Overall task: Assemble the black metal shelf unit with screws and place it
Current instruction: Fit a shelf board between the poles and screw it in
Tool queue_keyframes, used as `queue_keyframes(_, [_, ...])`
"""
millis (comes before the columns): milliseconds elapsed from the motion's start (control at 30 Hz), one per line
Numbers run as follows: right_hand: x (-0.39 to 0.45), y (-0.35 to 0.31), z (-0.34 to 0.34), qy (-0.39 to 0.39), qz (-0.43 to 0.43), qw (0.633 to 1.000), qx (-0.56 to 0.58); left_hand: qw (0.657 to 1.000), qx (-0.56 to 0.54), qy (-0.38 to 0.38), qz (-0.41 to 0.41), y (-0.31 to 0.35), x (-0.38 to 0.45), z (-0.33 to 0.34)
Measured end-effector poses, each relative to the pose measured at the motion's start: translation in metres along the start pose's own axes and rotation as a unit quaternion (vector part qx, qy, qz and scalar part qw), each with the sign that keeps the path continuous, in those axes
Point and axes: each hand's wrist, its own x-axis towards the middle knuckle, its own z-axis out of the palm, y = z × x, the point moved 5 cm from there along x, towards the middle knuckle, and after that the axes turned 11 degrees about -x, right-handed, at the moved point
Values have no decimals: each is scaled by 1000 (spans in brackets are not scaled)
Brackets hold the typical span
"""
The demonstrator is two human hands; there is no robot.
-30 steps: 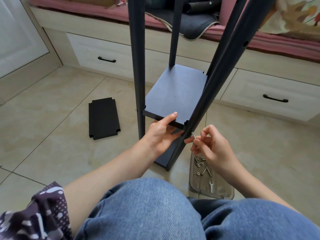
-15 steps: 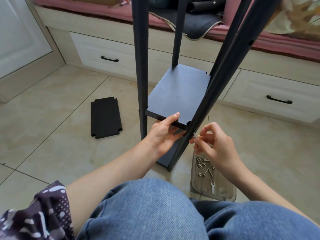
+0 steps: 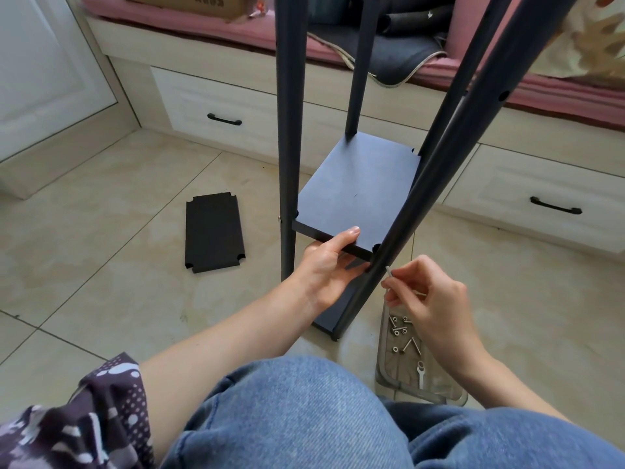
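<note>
The black shelf frame stands on the floor, its posts point(image 3: 289, 130) rising out of view. A black shelf board point(image 3: 355, 194) sits between the posts, above a lower board. My left hand point(image 3: 326, 265) grips this board's near edge, thumb on top, fingers under it. My right hand point(image 3: 426, 292) pinches a silver screw point(image 3: 389, 270) whose tip is close to the near right post point(image 3: 406, 211), just below the board's corner notch.
A spare black board point(image 3: 213, 233) lies flat on the tiles to the left. A clear tray point(image 3: 389, 367) with several screws and a small wrench point(image 3: 420, 375) sits under my right wrist. White drawers point(image 3: 216, 106) and a pink cushioned bench run behind. My jeans-clad knees fill the foreground.
My right hand has kept the screw near the right post, shifting slightly. My left hand stays on the board's edge. The view has moved a little.
</note>
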Motion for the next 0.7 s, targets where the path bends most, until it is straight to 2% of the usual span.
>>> queue_keyframes(167, [-2, -3, 2, 15, -15, 1000, -4, 1000, 4, -1, 3, 0, -1, -1])
queue_keyframes(700, [3, 2, 5, 28, 13, 999, 15, 1000, 6, -1, 1, 1, -2, 2])
